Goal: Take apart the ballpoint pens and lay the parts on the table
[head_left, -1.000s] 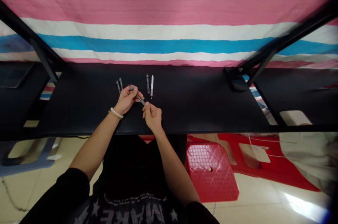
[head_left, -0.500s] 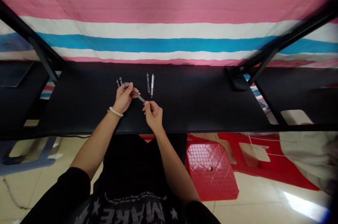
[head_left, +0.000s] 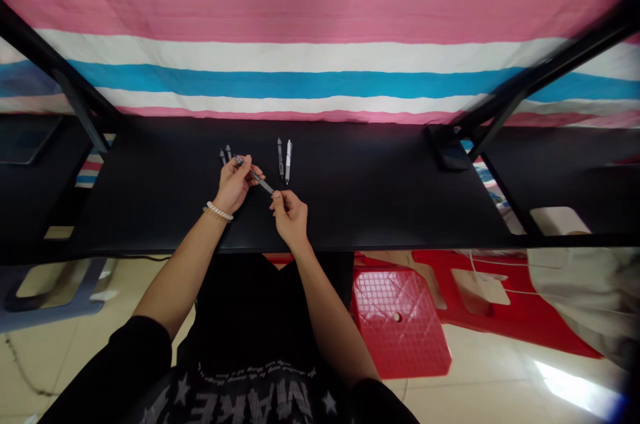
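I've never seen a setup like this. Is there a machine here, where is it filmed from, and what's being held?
There is no machine, only a person's two bare hands. The view comes from one camera worn on the head, looking forward and down. The left hand and the right hand together hold a slim grey-and-black pen at a slant. On the black tabletop, a slim dark pen and a white-and-grey pen lie side by side beyond the hands. Two more dark pens lie near the left hand, which partly hides them.
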`<state>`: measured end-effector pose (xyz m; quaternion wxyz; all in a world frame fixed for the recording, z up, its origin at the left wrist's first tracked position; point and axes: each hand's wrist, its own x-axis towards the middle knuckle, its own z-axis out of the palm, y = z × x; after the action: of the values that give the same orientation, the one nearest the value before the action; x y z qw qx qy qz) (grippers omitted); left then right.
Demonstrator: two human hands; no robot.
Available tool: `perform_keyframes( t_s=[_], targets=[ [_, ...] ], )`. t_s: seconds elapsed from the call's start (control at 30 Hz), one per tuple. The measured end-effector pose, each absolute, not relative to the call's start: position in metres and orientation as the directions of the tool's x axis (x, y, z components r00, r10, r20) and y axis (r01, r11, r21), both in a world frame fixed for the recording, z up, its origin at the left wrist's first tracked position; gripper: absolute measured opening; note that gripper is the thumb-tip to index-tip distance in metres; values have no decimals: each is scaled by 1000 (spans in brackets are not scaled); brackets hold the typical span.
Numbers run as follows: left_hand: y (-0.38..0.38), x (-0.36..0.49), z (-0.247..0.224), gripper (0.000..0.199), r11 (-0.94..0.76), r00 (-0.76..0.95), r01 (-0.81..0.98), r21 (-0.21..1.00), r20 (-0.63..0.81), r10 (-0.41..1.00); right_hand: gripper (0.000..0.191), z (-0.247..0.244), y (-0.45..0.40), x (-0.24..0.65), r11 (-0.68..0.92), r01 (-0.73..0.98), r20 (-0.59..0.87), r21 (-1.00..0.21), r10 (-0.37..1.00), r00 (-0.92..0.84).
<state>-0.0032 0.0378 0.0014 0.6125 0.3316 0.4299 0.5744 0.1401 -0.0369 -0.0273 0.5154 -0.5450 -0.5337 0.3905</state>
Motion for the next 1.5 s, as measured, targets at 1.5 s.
perform_keyframes(
  t_s=[1.5],
  targets=[
    [38, -3, 4, 34, 151, 3, -424, 893, -165, 986, 34, -27, -38, 139, 113, 264, 150, -958, 981, 124]
  ],
)
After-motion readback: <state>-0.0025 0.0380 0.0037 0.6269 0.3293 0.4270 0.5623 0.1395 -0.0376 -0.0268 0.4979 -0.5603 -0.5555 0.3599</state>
